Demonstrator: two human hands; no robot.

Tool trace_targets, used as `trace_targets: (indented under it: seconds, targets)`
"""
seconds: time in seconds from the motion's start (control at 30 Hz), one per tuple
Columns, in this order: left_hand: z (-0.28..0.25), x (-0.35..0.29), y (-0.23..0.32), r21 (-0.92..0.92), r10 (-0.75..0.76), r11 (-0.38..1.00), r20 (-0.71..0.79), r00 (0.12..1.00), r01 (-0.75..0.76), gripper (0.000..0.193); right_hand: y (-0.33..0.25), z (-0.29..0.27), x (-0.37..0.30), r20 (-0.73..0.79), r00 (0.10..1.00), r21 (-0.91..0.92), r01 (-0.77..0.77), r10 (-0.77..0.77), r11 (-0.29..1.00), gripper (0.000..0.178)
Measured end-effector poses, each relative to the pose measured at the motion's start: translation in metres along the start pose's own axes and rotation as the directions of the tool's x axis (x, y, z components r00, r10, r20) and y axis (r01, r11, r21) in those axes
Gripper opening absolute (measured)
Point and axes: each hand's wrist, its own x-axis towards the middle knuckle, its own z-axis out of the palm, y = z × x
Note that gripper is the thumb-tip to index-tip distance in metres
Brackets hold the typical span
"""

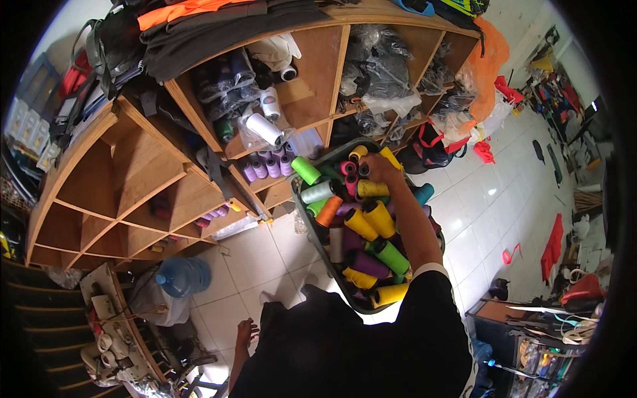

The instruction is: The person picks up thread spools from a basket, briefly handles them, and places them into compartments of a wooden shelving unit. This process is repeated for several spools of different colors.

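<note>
A dark green crate (300, 205) full of coloured thread cones stands on the white tiled floor in front of a wooden shelf. My right hand (380, 168) reaches into its far end and is closed around a yellow thread cone (373, 189), among pink, green and orange cones. My left hand (245, 330) hangs low beside my body with its fingers apart, holding nothing. My dark sleeve and torso hide the crate's near corner.
The wooden cubby shelf (199, 192) holds purple cones (264, 166), white cones (265, 127) and bagged fabric. A blue water bottle (182, 275) and a sewing machine (109, 331) sit at lower left. Red scraps (552, 242) and clutter lie on the floor at right.
</note>
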Motion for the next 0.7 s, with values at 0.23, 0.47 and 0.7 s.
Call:
trace_targets:
  seconds: [0.23, 0.47, 0.7]
  targets:
    - [-0.002, 0.003, -0.020, 0.003, -0.043, 0.999, 0.000, 0.999, 0.043, 0.040, -0.012, -0.033, -0.012, -0.170, 0.985, 0.414, 0.047, 0.026, 0.909, 0.043]
    - [0.001, 0.002, -0.006, 0.016, 0.000, 1.000, 0.016, 1.000, 0.000, 0.041, -0.027, -0.041, -0.022, -0.357, 0.899, 0.639, 0.036, 0.255, 0.768, 0.042]
    - [0.004, -0.007, 0.081, 0.019, 0.348, 0.937, 0.023, 0.937, -0.348, 0.040, -0.110, -0.076, -0.049, -0.341, 0.817, 0.906, 0.153, 0.465, 0.395, 0.044]
